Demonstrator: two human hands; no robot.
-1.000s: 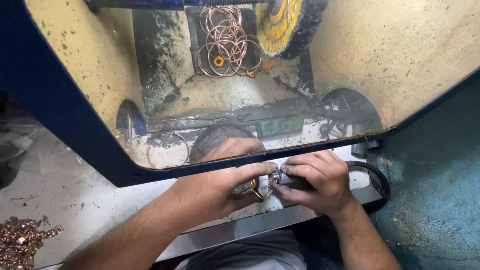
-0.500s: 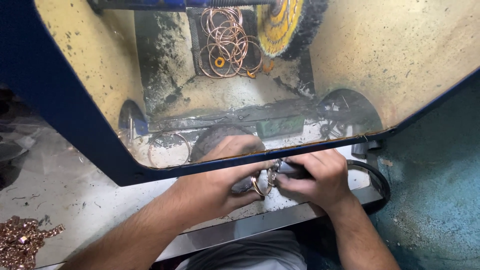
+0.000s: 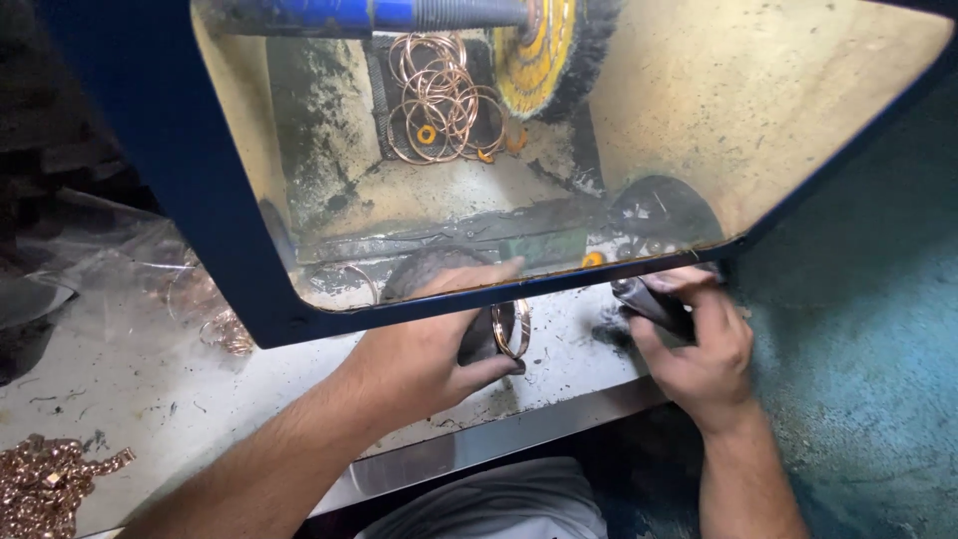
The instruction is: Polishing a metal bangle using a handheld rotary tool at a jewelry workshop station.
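Note:
My left hand (image 3: 429,344) grips a copper-coloured metal ring (image 3: 511,329) between thumb and fingers, just below the blue frame (image 3: 230,269) of a machine hood. My right hand (image 3: 699,344) is off to the right, closed around a dark metal tool (image 3: 649,299) that points up and left. The two hands are apart. Above them, a yellow buffing wheel with a dark fringe (image 3: 544,60) sits on a blue shaft (image 3: 329,14).
A bundle of copper rings (image 3: 439,100) hangs inside the hood next to the wheel. A pile of copper-coloured chain pieces (image 3: 45,479) lies at the lower left. Clear plastic sheeting (image 3: 130,289) covers the dusty bench (image 3: 150,399) at left. A steel edge (image 3: 479,449) borders the bench front.
My hands were together on the ring; now my right hand has pulled away to the right with the tool, and my left hand keeps the ring.

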